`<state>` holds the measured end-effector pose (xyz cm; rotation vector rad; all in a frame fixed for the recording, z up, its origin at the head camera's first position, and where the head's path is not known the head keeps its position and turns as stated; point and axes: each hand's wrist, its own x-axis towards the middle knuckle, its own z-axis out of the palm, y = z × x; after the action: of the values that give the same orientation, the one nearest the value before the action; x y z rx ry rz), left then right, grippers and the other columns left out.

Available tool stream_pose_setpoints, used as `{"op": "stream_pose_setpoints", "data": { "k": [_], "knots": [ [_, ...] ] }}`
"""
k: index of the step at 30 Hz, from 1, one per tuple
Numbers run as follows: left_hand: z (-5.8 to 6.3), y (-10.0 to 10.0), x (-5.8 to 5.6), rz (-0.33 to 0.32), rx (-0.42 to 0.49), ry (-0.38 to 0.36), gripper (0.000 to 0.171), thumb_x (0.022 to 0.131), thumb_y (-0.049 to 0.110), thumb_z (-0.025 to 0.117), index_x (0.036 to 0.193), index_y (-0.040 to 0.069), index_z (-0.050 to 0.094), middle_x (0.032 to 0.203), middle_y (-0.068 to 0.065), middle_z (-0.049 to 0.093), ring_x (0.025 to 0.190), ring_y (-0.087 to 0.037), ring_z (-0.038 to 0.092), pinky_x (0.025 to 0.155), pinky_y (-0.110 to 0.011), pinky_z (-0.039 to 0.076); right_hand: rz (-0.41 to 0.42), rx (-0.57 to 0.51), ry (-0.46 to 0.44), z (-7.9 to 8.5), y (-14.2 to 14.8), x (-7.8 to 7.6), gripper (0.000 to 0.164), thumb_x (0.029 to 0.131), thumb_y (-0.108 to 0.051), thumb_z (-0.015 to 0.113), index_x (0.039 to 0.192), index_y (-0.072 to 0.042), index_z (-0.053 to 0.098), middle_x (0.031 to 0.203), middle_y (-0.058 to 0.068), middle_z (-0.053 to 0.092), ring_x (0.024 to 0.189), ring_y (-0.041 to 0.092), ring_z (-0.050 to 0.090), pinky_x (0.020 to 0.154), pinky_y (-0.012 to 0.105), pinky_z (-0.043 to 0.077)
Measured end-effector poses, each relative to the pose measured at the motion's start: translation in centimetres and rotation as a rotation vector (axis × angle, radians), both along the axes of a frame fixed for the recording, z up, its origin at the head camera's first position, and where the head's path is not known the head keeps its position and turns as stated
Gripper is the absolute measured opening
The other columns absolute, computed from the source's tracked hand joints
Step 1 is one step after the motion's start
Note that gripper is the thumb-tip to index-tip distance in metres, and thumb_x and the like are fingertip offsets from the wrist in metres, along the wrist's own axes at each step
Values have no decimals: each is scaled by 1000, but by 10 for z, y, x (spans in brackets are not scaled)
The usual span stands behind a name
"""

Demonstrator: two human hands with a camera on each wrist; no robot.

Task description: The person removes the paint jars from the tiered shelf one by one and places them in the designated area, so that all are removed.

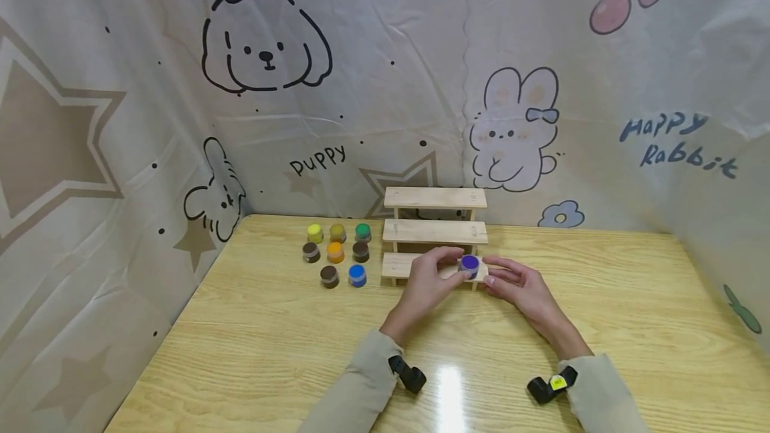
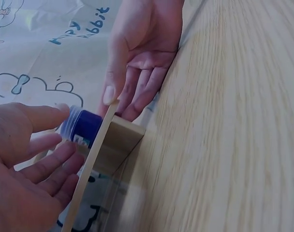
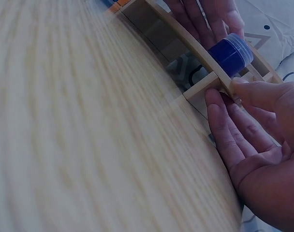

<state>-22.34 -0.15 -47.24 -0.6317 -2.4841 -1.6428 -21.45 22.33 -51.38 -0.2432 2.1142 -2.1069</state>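
A small paint jar with purple-blue paint and a clear lid stands upright near the right end of the lowest step of a wooden three-step stand. Around the jar, my left hand pinches it between thumb and fingers; the left wrist view shows a digit at the lid's edge. On the right, my right hand grips the end of that step, its thumb by the board's edge and its fingers beside the support below. The jar in the right wrist view partly hides the left fingers.
Left of the stand, several paint jars sit in loose rows on the wood-grain table, among them a yellow jar, a green jar, an orange jar and a blue jar. A printed curtain hangs behind the table.
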Motion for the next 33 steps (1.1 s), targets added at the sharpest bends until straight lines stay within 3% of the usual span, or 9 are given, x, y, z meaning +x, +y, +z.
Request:
{"op": "stream_pose_setpoints", "data": {
  "k": [9,17,26,33],
  "knots": [
    [0,6,-3,52,-38,42,30,86,7,83,114,2,73,108,-9,75,100,-22,72,91,-30,57,17,-13,13,1,-3,-1,54,101,-8,66,147,9,46,132,30,62,106,15,71,92,33,58],
    [1,1,-2,42,-41,38,27,87,7,83,111,3,73,107,-7,74,98,-18,71,89,-27,57,17,-11,0,2,-5,-1,54,101,-9,67,148,8,46,133,30,62,107,17,71,93,33,57],
    [9,-22,3,30,17,27,24,88,10,83,110,7,73,106,-3,73,100,-23,69,89,-40,58,9,-14,-11,3,-3,-2,55,100,-8,67,148,8,46,135,31,60,107,17,72,92,34,58],
    [15,-52,8,27,16,7,25,90,11,81,113,7,71,110,-4,72,102,-22,68,91,-38,58,2,-4,-21,2,-2,-1,57,100,-10,69,149,8,45,135,29,61,106,17,72,93,33,57]
  ]
}}
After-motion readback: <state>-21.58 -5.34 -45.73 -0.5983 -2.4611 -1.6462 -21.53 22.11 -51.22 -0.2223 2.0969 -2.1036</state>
